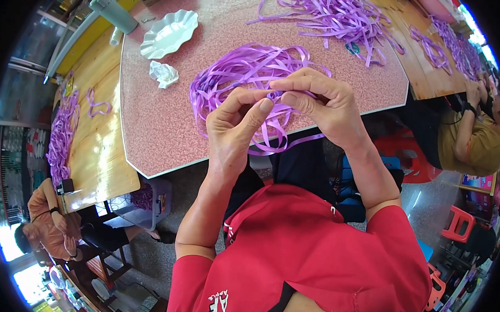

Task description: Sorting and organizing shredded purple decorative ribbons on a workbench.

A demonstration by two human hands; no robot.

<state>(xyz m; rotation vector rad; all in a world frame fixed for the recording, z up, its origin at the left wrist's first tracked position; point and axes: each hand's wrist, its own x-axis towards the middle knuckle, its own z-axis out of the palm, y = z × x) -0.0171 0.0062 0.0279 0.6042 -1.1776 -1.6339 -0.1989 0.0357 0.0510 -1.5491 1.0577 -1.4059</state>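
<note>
Both my hands meet over the near edge of a pink speckled table (pixel 162 119), fingertips almost touching. Between thumb and forefinger, my left hand (pixel 235 119) pinches a purple ribbon (pixel 274 94). My right hand (pixel 322 103) pinches the same ribbon from the other side. Where they meet there is a small loop or knot, too small to make out exactly. Just beyond lies a loose heap of purple ribbons (pixel 231 71), and a few strands hang over the table edge below my hands.
At the far left of the table stand a white scalloped dish (pixel 170 34), a crumpled tissue (pixel 164 74) and a grey-green bottle (pixel 114 12). More purple ribbons (pixel 345 18) lie at the far right. One person (pixel 52 220) sits at left, another (pixel 471 132) at right. Red stools (pixel 457 223) stand at right.
</note>
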